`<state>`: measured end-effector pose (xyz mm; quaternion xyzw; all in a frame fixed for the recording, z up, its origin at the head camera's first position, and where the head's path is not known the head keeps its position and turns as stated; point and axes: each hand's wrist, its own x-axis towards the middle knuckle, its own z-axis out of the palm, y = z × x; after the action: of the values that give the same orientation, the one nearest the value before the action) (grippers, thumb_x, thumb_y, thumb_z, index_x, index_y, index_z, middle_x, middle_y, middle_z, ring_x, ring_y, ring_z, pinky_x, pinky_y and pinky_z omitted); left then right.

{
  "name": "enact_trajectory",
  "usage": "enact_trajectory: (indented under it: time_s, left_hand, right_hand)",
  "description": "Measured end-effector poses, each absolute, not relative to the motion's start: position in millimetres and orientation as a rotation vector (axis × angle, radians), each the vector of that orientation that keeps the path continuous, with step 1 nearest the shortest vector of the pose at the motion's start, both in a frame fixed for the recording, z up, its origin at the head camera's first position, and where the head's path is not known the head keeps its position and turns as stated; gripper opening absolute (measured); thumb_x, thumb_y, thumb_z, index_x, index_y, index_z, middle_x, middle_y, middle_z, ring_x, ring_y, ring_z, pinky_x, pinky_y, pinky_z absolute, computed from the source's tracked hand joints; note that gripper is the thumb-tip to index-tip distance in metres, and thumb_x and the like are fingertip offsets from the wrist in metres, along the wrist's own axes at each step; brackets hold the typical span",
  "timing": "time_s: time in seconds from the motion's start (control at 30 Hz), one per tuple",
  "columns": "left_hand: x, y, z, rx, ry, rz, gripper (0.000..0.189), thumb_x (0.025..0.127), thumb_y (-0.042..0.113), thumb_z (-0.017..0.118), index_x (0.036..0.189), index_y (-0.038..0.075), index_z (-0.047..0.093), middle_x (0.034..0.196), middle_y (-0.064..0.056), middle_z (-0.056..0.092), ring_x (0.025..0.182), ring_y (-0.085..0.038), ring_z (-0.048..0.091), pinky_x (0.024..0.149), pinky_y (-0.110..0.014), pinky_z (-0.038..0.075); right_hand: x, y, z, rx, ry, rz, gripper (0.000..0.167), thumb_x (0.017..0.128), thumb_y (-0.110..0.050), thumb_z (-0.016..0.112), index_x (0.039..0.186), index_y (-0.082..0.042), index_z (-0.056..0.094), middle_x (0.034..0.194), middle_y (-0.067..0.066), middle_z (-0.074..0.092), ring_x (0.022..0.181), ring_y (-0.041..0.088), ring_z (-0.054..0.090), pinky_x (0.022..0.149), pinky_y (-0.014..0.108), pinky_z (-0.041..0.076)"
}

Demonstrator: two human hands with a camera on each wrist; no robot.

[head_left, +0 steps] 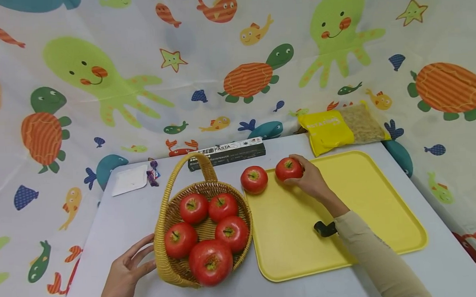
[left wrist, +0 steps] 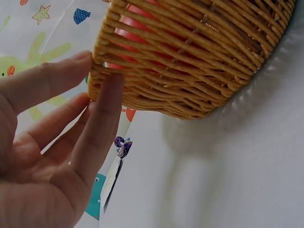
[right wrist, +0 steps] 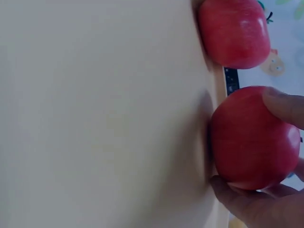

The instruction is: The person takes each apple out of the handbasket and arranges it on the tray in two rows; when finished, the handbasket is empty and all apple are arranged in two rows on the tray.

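My right hand [head_left: 311, 178] grips a red apple [head_left: 289, 169] at the far left part of the yellow tray [head_left: 292, 251]. In the right wrist view, thumb and fingers lie on opposite sides of this apple [right wrist: 255, 137], low at the tray's edge. Another red apple [head_left: 254, 180] sits just left of it at the tray's corner. A wicker basket [head_left: 161, 238] with a tall handle stands left of the tray, with several red apples [head_left: 211, 261] inside. My left hand [head_left: 126, 272] is at the basket's left side, its nearly straight fingers touching the wicker [left wrist: 190, 61].
A black pasta box [head_left: 226, 155] lies behind the basket, and a yellow pasta bag [head_left: 339, 127] behind the tray. At the back left are a white square item [head_left: 129, 179] and purple-wrapped candies [head_left: 152, 174]. A patterned cloth [head_left: 204, 71] hangs around the table.
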<state>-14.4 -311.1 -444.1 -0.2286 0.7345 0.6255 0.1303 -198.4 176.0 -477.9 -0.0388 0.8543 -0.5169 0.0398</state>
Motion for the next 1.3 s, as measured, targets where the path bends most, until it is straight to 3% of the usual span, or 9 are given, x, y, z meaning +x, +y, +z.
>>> enact_trajectory:
  time_s: [0.33,0.7,0.87,1.0,1.3]
  left_hand:
    - [-14,-313,-445,-0.664,2.15,1.794,0.084,0.084,0.009,0.083,0.157,0.009,0.04,0.133,0.021,0.051,0.111,0.009,0.058,0.097,-0.023,0.055]
    - [-14,-312,-445,-0.682,2.132,1.802,0.084,0.085,0.008,0.083,0.157,0.01,0.04,0.133,0.022,0.052,0.112,0.009,0.058,0.096,-0.021,0.055]
    - [-14,-311,-447,-0.685,2.124,1.81,0.083,0.085,0.008,0.082,0.157,0.011,0.04,0.132,0.022,0.052,0.113,0.008,0.058,0.097,-0.021,0.055]
    - [-13,-311,-448,-0.692,2.114,1.821,0.083,0.086,0.008,0.082,0.157,0.011,0.04,0.132,0.022,0.053,0.113,0.007,0.058,0.097,-0.022,0.055]
    - [-13,-311,-447,-0.672,2.119,1.852,0.08,0.086,0.006,0.08,0.156,0.009,0.041,0.133,0.023,0.054,0.115,0.006,0.059,0.097,-0.021,0.054]
  right_hand:
    - [-201,180,-484,-0.183,2.636,-1.516,0.08,0.087,-0.01,0.082,0.153,-0.007,0.037,0.149,0.022,0.046,0.132,0.042,0.046,0.111,0.059,0.044]
    - [-198,186,-486,-0.215,2.655,-1.391,0.09,0.091,-0.019,0.079,0.16,-0.003,0.022,0.157,0.026,0.035,0.136,0.046,0.041,0.112,0.063,0.041]
    - [-191,186,-472,-0.297,2.805,-1.207,0.098,0.089,-0.025,0.08,0.162,-0.006,0.018,0.164,0.028,0.016,0.148,0.049,0.019,0.115,0.073,0.027]
    - [-176,174,-448,-0.543,2.948,-1.027,0.103,0.084,-0.034,0.083,0.163,-0.013,0.02,0.167,0.026,0.003,0.152,0.05,-0.003,0.114,0.08,0.014]
    - [-129,98,-414,-1.368,2.527,-0.904,0.098,0.087,-0.048,0.077,0.165,-0.027,0.021,0.171,0.007,0.006,0.156,0.037,-0.01,0.12,0.072,0.005]
